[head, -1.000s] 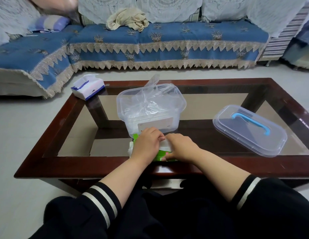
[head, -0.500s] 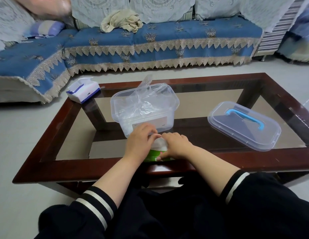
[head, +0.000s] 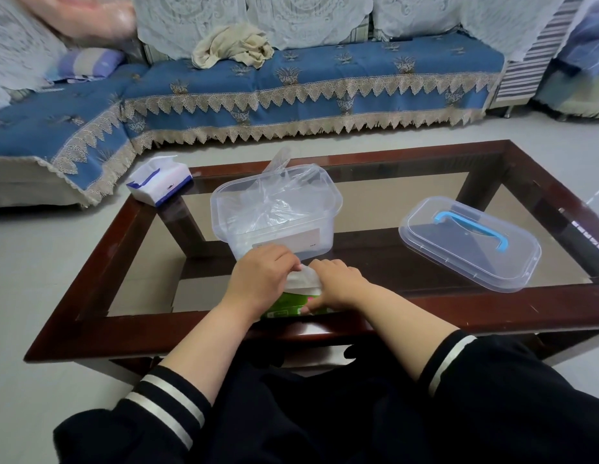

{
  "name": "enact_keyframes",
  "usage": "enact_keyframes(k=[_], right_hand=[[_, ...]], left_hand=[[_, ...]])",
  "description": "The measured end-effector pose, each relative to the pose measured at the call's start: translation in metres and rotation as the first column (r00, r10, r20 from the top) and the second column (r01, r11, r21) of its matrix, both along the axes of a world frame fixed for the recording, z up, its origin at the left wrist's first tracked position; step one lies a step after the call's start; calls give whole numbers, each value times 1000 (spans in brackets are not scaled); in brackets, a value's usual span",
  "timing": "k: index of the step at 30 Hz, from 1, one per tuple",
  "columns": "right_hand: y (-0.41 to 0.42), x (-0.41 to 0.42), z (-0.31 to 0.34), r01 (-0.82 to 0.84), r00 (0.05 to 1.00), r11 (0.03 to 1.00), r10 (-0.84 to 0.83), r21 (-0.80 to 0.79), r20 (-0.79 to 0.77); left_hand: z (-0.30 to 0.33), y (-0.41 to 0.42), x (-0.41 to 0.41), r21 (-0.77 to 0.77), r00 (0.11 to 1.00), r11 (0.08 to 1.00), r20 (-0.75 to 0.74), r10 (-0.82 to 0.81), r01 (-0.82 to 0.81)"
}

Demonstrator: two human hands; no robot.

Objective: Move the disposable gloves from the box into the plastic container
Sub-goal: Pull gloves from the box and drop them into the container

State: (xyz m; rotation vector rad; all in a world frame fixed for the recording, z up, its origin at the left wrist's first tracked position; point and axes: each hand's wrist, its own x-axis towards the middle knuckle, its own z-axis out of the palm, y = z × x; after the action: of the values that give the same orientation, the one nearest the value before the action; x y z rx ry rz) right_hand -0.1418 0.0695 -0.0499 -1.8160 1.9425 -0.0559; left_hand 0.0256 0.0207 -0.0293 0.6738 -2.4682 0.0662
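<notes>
Both hands are meeting over the green box (head: 293, 304) at the table's (head: 492, 316) six o'clock edge: the left hand (head: 261, 279) is pinching a clear glove (head: 303, 279), the right hand (head: 336, 284) is gripping the box. At twelve o'clock from the box, the container (head: 274, 222) is holding more gloves.

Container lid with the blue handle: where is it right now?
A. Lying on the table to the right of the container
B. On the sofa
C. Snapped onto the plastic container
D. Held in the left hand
A: the lid lies flat on the glass table, apart from and to the right of the open plastic container, while both hands work at the green box near the table's front edge.
</notes>
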Motion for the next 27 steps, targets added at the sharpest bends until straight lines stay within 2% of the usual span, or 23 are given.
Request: enact_keyframes(k=[2,5,7,10,13,15,18,20,22,25,27], right_hand=[[-1,-1,0,-3,1000,1000,3,7,3],[-2,-1,0,-3,1000,1000,3,5,11],[-3,-2,-1,4,1000,1000,-4,16,22],[-3,-4,-1,3,1000,999,-4,32,29],[-3,-4,-1,-10,1000,999,10,34,14],[-2,-4,-1,-12,1000,999,11,33,16],[-2,-4,-2,-18,1000,1000,18,25,14],[-3,-4,-2,-21,1000,1000,21,19,18],[-4,-4,-2,-23,1000,1000,23,17,22],[-6,-4,-3,-24,999,1000,24,16,26],[-4,-4,-3,-23,999,1000,23,20,27]], left_hand=[[9,-5,0,-114,997,993,73,-33,41],[22,-15,-4,-203,988,974,136,-70,97],[35,-19,-7,-193,982,975,172,-80,113],[69,-28,-8,-170,988,984,151,-22,48],[116,-45,-8,-190,992,975,24,121,-114],[147,-54,-5,-146,970,964,-136,203,-223],[180,-62,2,-42,867,931,-382,320,-362],[179,-67,5,3,796,903,-472,380,-429],[159,-73,3,68,800,888,-407,441,-455],[115,-81,-6,216,849,849,-124,514,-482],[91,-86,-10,228,852,824,56,520,-518]])
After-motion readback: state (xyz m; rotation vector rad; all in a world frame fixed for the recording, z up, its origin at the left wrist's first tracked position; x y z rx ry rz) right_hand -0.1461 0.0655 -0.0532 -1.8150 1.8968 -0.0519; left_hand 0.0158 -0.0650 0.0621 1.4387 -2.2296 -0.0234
